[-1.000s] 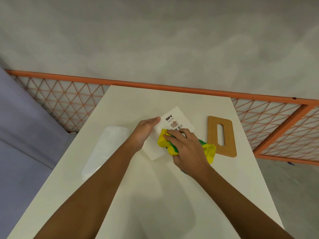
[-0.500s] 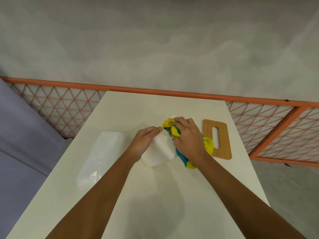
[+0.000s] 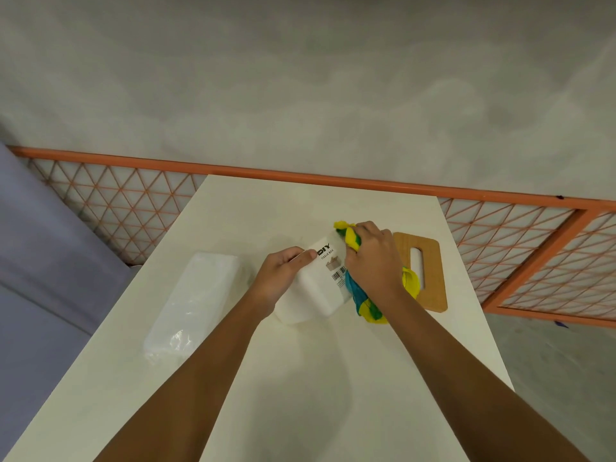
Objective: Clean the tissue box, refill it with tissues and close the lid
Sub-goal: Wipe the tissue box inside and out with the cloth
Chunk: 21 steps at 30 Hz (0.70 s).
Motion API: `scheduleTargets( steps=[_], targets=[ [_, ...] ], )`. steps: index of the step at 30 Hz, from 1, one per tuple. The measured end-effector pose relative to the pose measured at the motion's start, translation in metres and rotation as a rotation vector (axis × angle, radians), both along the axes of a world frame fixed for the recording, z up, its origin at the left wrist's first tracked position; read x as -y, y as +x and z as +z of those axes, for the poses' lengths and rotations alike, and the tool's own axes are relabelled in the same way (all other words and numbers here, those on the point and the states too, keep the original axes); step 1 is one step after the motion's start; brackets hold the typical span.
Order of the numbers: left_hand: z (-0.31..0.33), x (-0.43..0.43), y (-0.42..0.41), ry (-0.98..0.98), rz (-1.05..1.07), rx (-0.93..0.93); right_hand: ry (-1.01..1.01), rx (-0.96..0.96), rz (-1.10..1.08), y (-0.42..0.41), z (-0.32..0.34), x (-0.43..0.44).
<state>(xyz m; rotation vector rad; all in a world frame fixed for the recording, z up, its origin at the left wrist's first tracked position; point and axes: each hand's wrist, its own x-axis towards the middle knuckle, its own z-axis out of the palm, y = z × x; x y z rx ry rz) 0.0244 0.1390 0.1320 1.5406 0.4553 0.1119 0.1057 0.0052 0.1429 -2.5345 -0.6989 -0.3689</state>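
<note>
A white tissue box lies upside down at the middle of the table, its labelled bottom with a barcode facing up. My left hand grips its left side, thumb on top. My right hand holds a yellow, green and blue cloth bunched against the box's far right edge. The wooden lid with a slot lies flat to the right, partly under the cloth. A plastic-wrapped pack of tissues rests to the left of the box.
The white table is narrow, with edges close on both sides. An orange lattice fence runs behind it and to the right. A grey wall rises beyond.
My right hand has swept the cloth from the near part of the box's bottom toward its far right edge. The left hand has kept its hold on the box.
</note>
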Motion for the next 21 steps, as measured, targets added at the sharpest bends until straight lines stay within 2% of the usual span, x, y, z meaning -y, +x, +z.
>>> scheduleTargets(
  steps=[8,12,16,21],
  targets=[
    [-0.001,-0.002,0.004,-0.092,0.11,0.029,0.047,0.174,0.058,-0.043,-0.033,0.023],
    [-0.003,-0.007,0.007,-0.095,0.117,0.017,0.09,0.135,0.136,-0.053,-0.037,0.024],
    [-0.005,-0.006,0.009,-0.099,0.117,0.009,0.159,0.001,-0.013,-0.039,-0.032,0.025],
    [-0.004,-0.004,0.008,-0.118,0.174,0.017,0.1,0.168,0.16,-0.06,-0.039,0.022]
  ],
)
